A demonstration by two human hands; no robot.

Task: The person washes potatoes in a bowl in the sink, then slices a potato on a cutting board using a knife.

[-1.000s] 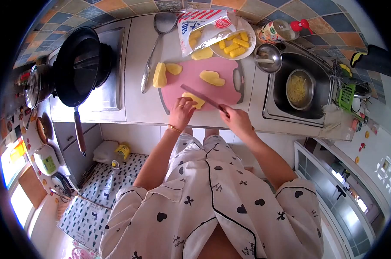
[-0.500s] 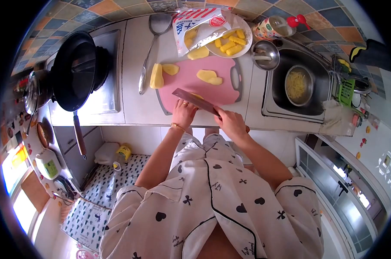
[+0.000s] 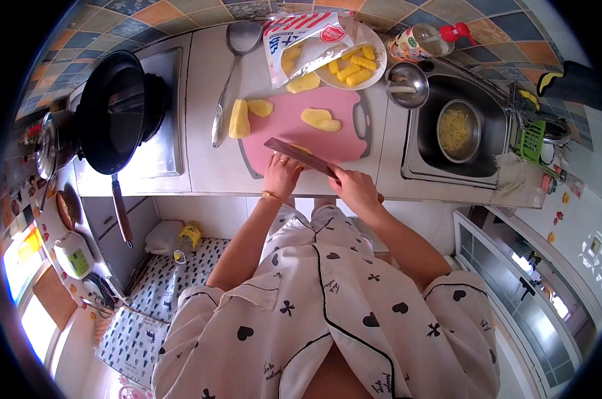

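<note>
My right hand is wrapped round the handle of a cleaver, its blade over a piece of potato near the front of the pink cutting board. The fingers of my left hand are bent and pressed on that piece, which the blade mostly hides. Two overlapping potato slices lie farther back on the board. At its left edge are a large potato chunk and a smaller slice. Another slice is behind the board.
A wok stands on the stove at left, with a spatula beside it. Behind the board are a plate of yellow pieces and a bag. A metal bowl sits by the sink, which holds a strainer of shreds.
The cleaver blade has come down and forward over the potato piece, hiding most of it. My left hand has shifted slightly to the right with its fingers beside the blade.
</note>
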